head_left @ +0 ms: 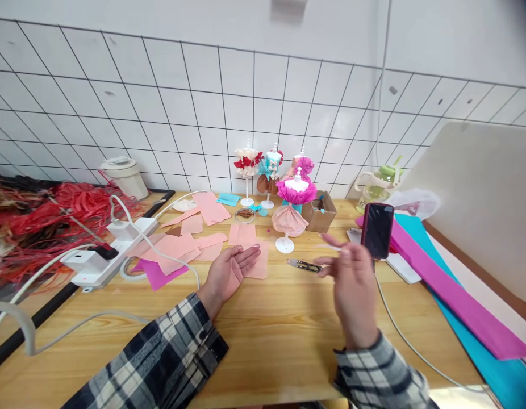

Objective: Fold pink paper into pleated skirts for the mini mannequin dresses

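Note:
My left hand [228, 274] rests palm up with its fingers stretched out, over the edge of a peach crepe paper sheet [257, 264]; nothing lies in it. Raised over the table on the right, my right hand [354, 287] is slightly blurred, thumb and finger pinched on a thin whitish strip [330, 247]. Its other fingers are spread. Thread snips [304, 265] lie just left of those fingers. Between and beyond both hands stands a mini dress form [289, 218] on a white base, wearing a magenta ruffle and a gathered peach skirt.
Behind are several smaller dressed forms [246, 165] and a cardboard box [320, 211]. Paper scraps [173, 253], a tape roll [133, 269] and a power strip [112, 255] with cables lie left. A phone [377, 232], a jug [374, 184] and long paper rolls [450, 284] occupy the right.

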A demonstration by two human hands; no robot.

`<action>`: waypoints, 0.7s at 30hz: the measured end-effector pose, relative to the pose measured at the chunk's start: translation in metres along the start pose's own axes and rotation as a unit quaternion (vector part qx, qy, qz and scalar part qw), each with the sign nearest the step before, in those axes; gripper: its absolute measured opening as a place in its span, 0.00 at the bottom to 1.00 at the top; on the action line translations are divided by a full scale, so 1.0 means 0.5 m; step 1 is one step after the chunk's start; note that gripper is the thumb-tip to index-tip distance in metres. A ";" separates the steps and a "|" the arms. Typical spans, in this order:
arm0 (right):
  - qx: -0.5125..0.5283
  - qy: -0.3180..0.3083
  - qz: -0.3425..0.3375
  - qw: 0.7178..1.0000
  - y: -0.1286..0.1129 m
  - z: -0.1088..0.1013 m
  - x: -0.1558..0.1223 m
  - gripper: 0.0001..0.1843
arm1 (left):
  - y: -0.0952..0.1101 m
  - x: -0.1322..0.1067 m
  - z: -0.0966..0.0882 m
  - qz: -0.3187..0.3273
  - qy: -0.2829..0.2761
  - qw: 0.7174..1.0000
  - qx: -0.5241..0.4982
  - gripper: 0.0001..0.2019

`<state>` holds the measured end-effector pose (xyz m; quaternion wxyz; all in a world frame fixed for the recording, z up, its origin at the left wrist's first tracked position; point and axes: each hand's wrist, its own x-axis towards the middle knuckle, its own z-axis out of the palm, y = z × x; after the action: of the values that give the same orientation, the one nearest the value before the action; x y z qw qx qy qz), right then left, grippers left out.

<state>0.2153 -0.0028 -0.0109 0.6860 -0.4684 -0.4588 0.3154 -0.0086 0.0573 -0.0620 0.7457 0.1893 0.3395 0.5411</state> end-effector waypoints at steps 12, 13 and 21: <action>-0.475 0.062 -0.181 0.859 0.072 -0.059 0.325 0.11 | -0.009 0.001 -0.003 -0.023 -0.027 0.999 -0.008 0.03; -0.514 0.039 -0.160 0.842 0.092 -0.058 0.340 0.10 | -0.009 0.003 -0.004 -0.025 -0.019 0.999 -0.008 0.03; -0.552 0.008 -0.125 0.824 0.143 -0.067 0.369 0.14 | -0.011 0.014 -0.003 -0.033 -0.011 0.999 -0.014 0.05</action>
<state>0.3162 0.1705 -0.0205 0.3503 -0.7099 -0.6053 -0.0829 -0.0047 0.0617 -0.0687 0.7694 0.1735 0.3297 0.5189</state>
